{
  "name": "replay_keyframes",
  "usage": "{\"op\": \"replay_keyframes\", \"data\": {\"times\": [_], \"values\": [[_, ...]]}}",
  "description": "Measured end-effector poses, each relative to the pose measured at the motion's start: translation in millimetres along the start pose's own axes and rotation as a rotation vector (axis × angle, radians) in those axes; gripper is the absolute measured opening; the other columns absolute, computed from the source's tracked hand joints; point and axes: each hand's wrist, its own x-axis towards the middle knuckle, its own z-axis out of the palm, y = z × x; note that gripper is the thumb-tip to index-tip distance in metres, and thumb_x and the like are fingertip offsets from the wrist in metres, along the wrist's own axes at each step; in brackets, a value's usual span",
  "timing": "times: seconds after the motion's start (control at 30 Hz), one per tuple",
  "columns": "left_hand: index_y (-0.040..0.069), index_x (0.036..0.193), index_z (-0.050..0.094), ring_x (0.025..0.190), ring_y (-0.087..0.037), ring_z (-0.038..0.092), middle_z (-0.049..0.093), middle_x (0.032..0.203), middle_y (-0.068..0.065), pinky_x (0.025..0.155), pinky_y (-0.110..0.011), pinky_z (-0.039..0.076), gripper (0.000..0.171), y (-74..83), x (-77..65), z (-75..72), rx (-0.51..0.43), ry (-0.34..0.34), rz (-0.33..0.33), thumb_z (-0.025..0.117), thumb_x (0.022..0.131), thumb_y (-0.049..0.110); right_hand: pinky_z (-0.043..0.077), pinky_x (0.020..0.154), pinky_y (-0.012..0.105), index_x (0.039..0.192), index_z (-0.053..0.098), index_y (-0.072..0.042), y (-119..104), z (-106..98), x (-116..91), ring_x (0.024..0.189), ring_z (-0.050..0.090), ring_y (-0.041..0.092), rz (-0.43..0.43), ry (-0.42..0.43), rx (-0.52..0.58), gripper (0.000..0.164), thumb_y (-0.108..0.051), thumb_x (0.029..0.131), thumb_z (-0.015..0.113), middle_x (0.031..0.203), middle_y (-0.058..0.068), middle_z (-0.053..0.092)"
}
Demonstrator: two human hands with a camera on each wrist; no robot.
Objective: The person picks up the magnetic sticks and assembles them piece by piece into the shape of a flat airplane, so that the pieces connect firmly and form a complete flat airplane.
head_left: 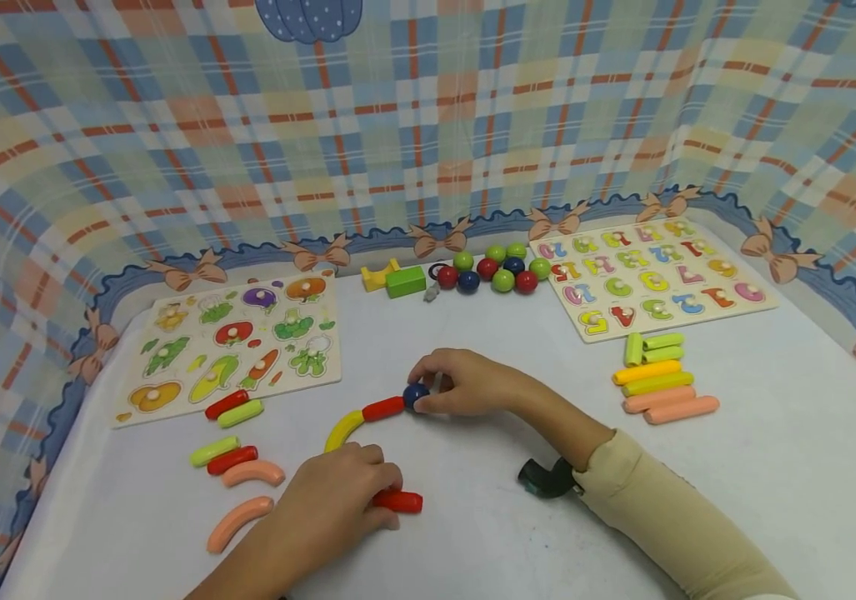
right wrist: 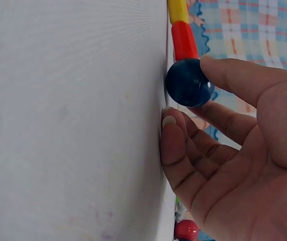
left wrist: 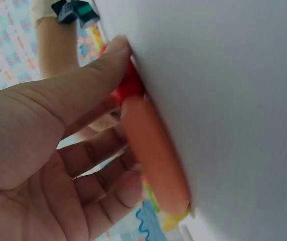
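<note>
My right hand [head_left: 473, 383] pinches a dark blue ball [head_left: 416, 397] between thumb and fingers. The ball sits at the end of a short red rod [head_left: 383, 408], which joins a curved yellow rod [head_left: 343, 430]. In the right wrist view the blue ball [right wrist: 189, 83] meets the red rod [right wrist: 184, 42]. My left hand [head_left: 341, 492] grips another red rod [head_left: 399, 501], thumb over it. Seen from the left wrist, a salmon-coloured rod [left wrist: 156, 155] lines up end to end with that red rod [left wrist: 130, 83]; from the head view it is hidden under the hand.
Left of my hands lie several loose rods [head_left: 232, 460] and a vegetable puzzle board [head_left: 228, 350]. At the back are yellow and green blocks [head_left: 406, 282] and several coloured balls [head_left: 503, 281]. A number puzzle board [head_left: 653, 279] and more rods [head_left: 660, 377] lie at the right.
</note>
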Motion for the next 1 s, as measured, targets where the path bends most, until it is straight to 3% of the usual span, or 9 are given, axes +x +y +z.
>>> {"op": "replay_keyframes", "data": {"times": [0.27, 0.77, 0.87, 1.0], "values": [[0.021, 0.092, 0.067, 0.069, -0.007, 0.045, 0.05, 0.075, 0.014, 0.058, -0.024, 0.042, 0.024, -8.2, -1.8, -2.1, -0.012, -0.007, -0.032, 0.073, 0.073, 0.035, 0.047, 0.07, 0.025, 0.111, 0.059, -0.018, 0, -1, 3, 0.081, 0.053, 0.014, 0.002, -0.012, -0.009, 0.031, -0.027, 0.082, 0.066, 0.094, -0.002, 0.055], [0.019, 0.092, 0.066, 0.064, -0.005, 0.045, 0.048, 0.07, 0.015, 0.055, -0.023, 0.041, 0.025, 1.4, 8.9, 0.7, -0.023, -0.016, -0.028, 0.072, 0.075, 0.036, 0.048, 0.07, 0.023, 0.112, 0.059, -0.018, 1, -15, 11, 0.08, 0.057, 0.013, -0.006, -0.072, -0.038, 0.03, -0.024, 0.083, 0.065, 0.09, -0.005, 0.059], [0.02, 0.092, 0.066, 0.064, -0.005, 0.045, 0.048, 0.07, 0.015, 0.056, -0.023, 0.04, 0.025, 2.4, 8.9, -1.0, -0.028, -0.03, -0.044, 0.072, 0.075, 0.036, 0.047, 0.071, 0.025, 0.111, 0.06, -0.015, 7, -31, 15, 0.081, 0.057, 0.014, 0.018, -0.012, -0.084, 0.029, -0.026, 0.084, 0.064, 0.09, -0.005, 0.06], [0.02, 0.093, 0.066, 0.064, -0.005, 0.045, 0.049, 0.07, 0.015, 0.056, -0.022, 0.04, 0.025, 2.5, 8.2, -2.1, -0.04, -0.03, -0.049, 0.072, 0.074, 0.036, 0.046, 0.078, 0.031, 0.11, 0.062, -0.01, 25, -57, 24, 0.089, 0.055, 0.017, 0.062, 0.191, -0.209, 0.028, -0.023, 0.085, 0.062, 0.098, 0.0, 0.06]]}}
